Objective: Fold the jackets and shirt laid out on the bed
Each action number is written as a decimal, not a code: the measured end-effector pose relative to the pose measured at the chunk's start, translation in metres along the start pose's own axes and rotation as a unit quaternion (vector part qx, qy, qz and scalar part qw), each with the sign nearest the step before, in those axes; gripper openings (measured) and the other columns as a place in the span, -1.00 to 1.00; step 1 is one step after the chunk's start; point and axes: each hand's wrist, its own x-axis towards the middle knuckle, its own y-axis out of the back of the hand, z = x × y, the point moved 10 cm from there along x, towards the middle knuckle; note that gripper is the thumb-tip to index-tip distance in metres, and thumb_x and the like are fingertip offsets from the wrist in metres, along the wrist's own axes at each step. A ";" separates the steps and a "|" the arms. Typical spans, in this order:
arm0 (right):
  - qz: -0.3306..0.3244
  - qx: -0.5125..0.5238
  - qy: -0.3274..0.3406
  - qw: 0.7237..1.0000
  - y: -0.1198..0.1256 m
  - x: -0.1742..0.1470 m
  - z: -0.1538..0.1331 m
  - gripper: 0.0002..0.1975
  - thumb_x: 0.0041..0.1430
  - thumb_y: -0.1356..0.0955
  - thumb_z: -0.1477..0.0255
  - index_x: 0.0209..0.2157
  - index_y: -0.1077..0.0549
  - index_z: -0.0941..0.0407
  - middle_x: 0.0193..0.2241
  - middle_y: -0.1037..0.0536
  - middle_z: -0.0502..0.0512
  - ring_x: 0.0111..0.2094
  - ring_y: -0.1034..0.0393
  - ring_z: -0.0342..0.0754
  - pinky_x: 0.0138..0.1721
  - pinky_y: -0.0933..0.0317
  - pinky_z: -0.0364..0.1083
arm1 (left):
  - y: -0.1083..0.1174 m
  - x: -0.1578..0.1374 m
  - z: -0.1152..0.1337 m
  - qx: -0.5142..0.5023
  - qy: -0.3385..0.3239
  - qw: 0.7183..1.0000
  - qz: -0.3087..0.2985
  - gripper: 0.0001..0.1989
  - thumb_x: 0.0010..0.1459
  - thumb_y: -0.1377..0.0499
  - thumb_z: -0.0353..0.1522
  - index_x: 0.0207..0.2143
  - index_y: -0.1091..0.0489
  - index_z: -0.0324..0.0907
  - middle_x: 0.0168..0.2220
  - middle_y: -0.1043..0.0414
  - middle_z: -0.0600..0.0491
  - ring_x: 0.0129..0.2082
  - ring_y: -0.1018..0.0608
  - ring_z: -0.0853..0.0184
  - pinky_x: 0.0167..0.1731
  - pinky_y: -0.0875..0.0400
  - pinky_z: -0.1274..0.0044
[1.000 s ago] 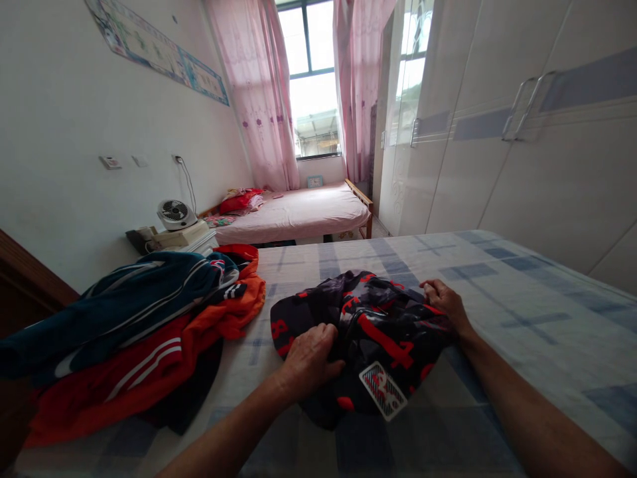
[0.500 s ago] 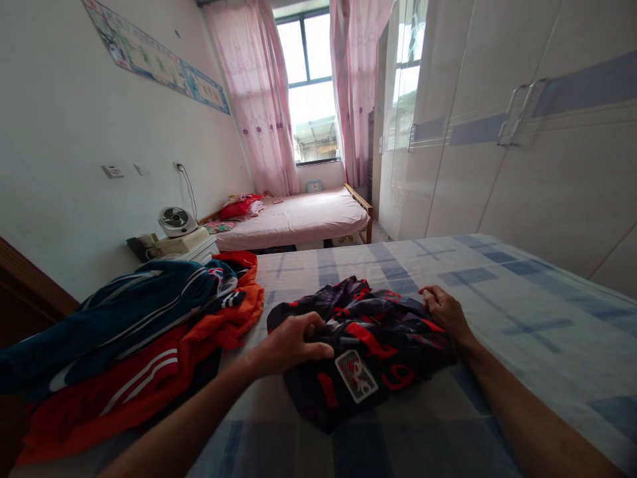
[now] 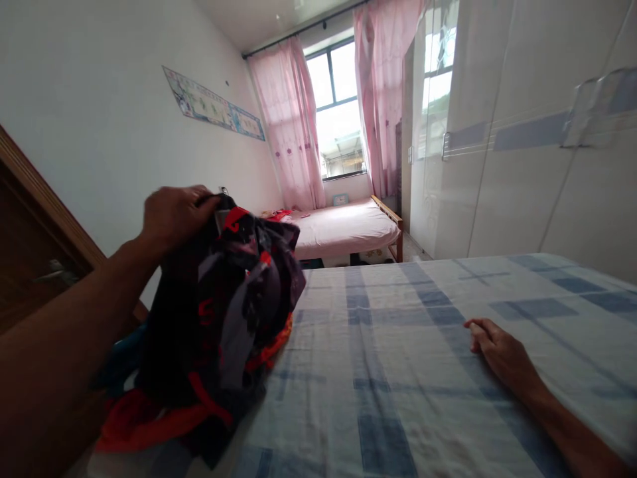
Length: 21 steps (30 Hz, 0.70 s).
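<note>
My left hand (image 3: 182,206) is closed on the upper edge of a black garment (image 3: 223,299) with red and grey print. Bunched folds of it hang down over the left side of the bed, and its exact kind cannot be told. Beneath and behind it, parts of an orange-red garment (image 3: 154,425) and a dark teal garment (image 3: 122,358) show; the rest of that pile is hidden. On the right, my right hand (image 3: 497,342) is just above the blue-and-white checked bedsheet (image 3: 388,372), fingers curled together with nothing visible in them.
A second bed (image 3: 348,229) with a pink sheet stands beyond, below a window (image 3: 341,113) with pink curtains (image 3: 288,126). White wardrobes (image 3: 517,172) line the right side. At the left edge is a brown wooden door (image 3: 24,245) with a handle.
My left hand has lifted the black garment off the sheet and carried it left over the clothes pile. My right hand has come away from it. The view has shifted.
</note>
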 end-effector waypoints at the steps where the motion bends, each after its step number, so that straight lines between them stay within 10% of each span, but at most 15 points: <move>1: -0.004 -0.003 0.000 1.000 -0.001 0.001 0.001 -0.62 0.05 -0.11 0.15 -0.30 -0.38 0.06 -0.63 -0.45 -0.02 -0.50 -0.39 0.01 -0.37 -0.18 -0.05 | 0.010 -0.002 -0.007 0.021 0.002 0.999 0.028 -0.54 0.12 -0.08 -0.12 -0.12 -0.42 -0.32 -0.23 -0.47 0.08 -0.18 -0.41 0.34 -0.04 -0.23 0.44; 5: -0.006 -0.012 0.004 1.000 -0.001 0.001 0.003 -0.61 0.05 -0.10 0.14 -0.30 -0.38 0.06 -0.63 -0.46 0.00 -0.51 -0.39 0.02 -0.38 -0.18 -0.04 | 0.033 -0.027 -0.033 0.106 0.046 0.984 0.132 -0.47 0.27 0.18 -0.16 0.01 -0.31 -0.38 -0.10 -0.42 -0.06 -0.15 -0.41 0.32 -0.11 -0.24 0.50; 12: 0.009 -0.007 0.000 1.000 0.004 -0.005 -0.005 -0.61 0.02 -0.12 0.13 -0.33 -0.39 0.07 -0.63 -0.46 -0.01 -0.52 -0.40 0.02 -0.39 -0.20 -0.04 | -0.086 -0.102 -0.058 0.035 0.001 0.979 -0.200 -0.73 0.01 -0.19 -0.17 -0.39 -0.52 -0.18 -0.57 -0.47 0.18 -0.49 -0.46 0.39 -0.40 -0.24 0.62; 17: 0.013 -0.012 -0.004 1.000 0.005 -0.004 -0.004 -0.61 0.01 -0.12 0.12 -0.33 -0.38 0.06 -0.65 -0.46 -0.02 -0.55 -0.39 0.03 -0.41 -0.21 -0.02 | -0.081 -0.070 -0.026 -0.050 0.004 0.993 -0.107 -0.68 0.15 -0.06 -0.21 -0.23 -0.49 -0.23 -0.31 -0.54 0.13 -0.28 -0.51 0.38 -0.21 -0.31 0.56; 21: 0.014 -0.018 0.000 1.000 0.006 -0.006 -0.007 -0.61 0.02 -0.11 0.12 -0.34 -0.38 0.05 -0.64 -0.46 -0.02 -0.54 -0.40 0.03 -0.40 -0.21 -0.03 | -0.064 -0.038 0.048 -0.149 -0.007 0.989 0.015 -0.71 0.22 0.00 -0.27 -0.14 -0.43 -0.17 -0.23 -0.53 0.16 -0.22 -0.50 0.42 -0.16 -0.35 0.57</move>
